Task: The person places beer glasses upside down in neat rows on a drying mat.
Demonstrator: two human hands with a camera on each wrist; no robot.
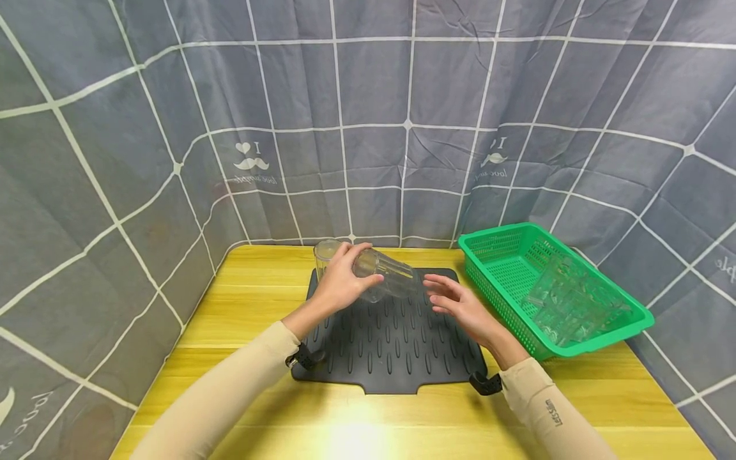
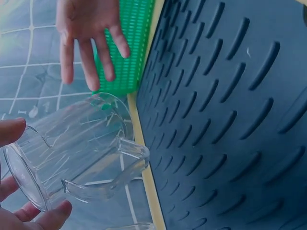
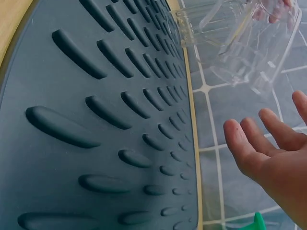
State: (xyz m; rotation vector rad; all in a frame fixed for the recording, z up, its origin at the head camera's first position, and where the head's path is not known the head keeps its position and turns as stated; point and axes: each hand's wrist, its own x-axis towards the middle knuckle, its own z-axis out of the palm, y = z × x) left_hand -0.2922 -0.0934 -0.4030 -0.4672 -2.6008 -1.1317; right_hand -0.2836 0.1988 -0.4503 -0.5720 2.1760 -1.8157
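Note:
My left hand (image 1: 344, 276) grips a clear glass mug (image 1: 395, 271) by its base end, over the back of a dark ridged mat (image 1: 379, 345). The mug is tilted onto its side, its mouth toward the right; the handle shows plainly in the left wrist view, where the fingers (image 2: 53, 215) wrap the base. My right hand (image 1: 460, 306) is held with fingers spread, a little apart from the mug's mouth, holding nothing. Another clear glass (image 1: 324, 250) stands at the mat's back left corner, partly hidden behind my left hand.
To the right, a green plastic basket (image 1: 494, 291) has several clear glass pieces (image 1: 575, 303) heaped in its near right part. The mat lies on a yellow wooden table (image 1: 230, 319). Grey curtains (image 1: 374, 153) with white grid lines close in the back and both sides.

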